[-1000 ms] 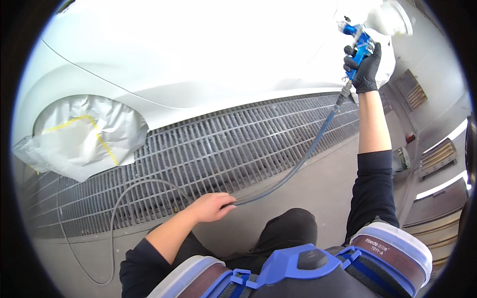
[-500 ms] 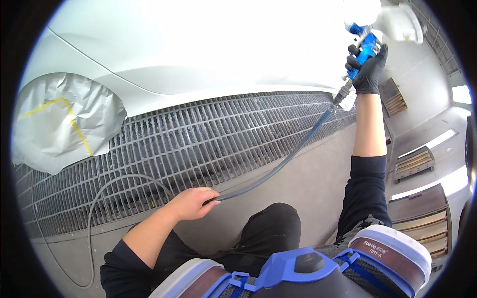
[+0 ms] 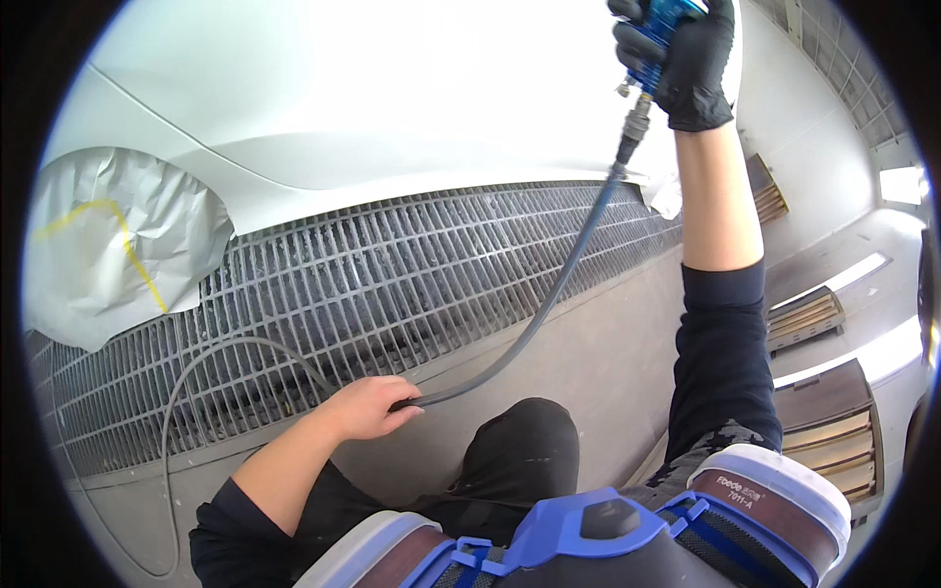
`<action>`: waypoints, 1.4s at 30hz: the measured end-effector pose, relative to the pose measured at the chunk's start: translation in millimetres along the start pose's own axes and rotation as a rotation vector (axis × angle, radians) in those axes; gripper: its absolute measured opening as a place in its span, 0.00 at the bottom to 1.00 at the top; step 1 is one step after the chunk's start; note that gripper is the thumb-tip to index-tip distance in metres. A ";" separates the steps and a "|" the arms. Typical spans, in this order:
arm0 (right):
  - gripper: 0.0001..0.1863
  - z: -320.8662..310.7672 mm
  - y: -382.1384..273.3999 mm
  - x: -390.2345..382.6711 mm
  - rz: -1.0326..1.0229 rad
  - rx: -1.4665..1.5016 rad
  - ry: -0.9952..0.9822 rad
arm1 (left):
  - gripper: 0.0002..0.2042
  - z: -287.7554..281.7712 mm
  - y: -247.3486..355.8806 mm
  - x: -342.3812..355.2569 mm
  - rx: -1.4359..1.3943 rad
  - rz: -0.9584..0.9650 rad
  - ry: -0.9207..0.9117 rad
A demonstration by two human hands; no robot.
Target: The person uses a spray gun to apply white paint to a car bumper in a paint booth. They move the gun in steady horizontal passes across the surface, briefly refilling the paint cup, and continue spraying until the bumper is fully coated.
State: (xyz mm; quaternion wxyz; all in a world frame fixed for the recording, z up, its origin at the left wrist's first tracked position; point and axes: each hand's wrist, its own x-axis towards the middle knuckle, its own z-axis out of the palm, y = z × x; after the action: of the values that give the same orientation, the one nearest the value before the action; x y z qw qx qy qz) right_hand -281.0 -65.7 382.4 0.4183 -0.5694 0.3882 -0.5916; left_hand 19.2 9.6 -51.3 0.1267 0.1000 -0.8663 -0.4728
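On the left, masking paper (image 3: 127, 240) with yellow tape covered the wheel opening of the white car body (image 3: 392, 108), beside the floor grating (image 3: 412, 260). Your bare left hand (image 3: 368, 407) was wrapped around the air hose (image 3: 560, 289); holding its slack low seemed the sound way to spare the paintwork from a rub. Farther right, the blue spray gun (image 3: 670, 16) stood at the upper edge, partly cut off, its handle grasped by your black-gloved right hand (image 3: 696, 73). Whether the trigger was pulled, I could not tell. A steady wrist and an even gap probably served best.
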 end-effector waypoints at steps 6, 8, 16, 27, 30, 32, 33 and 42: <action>0.38 -128.0 -1.4 1.1 -0.100 -0.364 0.292 | 0.15 -7.9 -2.7 1.3 -0.096 -0.026 0.089; 0.44 -164.7 -4.9 -6.2 -0.056 -0.312 0.372 | 0.18 -7.7 -4.4 3.5 -0.144 -0.017 0.105; 0.46 -242.5 -9.1 -28.0 -0.057 -0.295 0.681 | 0.29 -12.1 -7.4 9.0 -0.128 -0.127 0.065; 0.45 -261.0 15.8 -33.9 -0.084 -0.324 1.000 | 0.27 -11.8 -12.2 4.8 -0.191 -0.149 0.088; 0.46 -234.7 24.4 -42.6 -0.070 -0.259 0.902 | 0.18 -5.0 -26.3 4.2 -0.118 -0.184 0.009; 0.43 -213.1 24.4 -50.2 -0.067 -0.227 0.795 | 0.15 3.4 -35.2 0.7 -0.038 -0.131 0.002; 0.42 -201.8 22.4 -54.2 -0.059 -0.216 0.713 | 0.14 7.6 -40.2 -0.1 -0.017 -0.136 -0.023; 0.37 -104.6 -25.9 -55.7 0.035 0.194 0.025 | 0.17 22.1 -74.1 24.5 0.029 -0.200 -0.231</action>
State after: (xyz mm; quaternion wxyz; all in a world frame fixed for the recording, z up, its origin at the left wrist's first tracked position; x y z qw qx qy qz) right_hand -386.7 -6.2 382.0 0.4770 -0.5118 0.3441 -0.6262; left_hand -7.1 -19.5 -122.3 -0.0232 0.1327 -0.8676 -0.4786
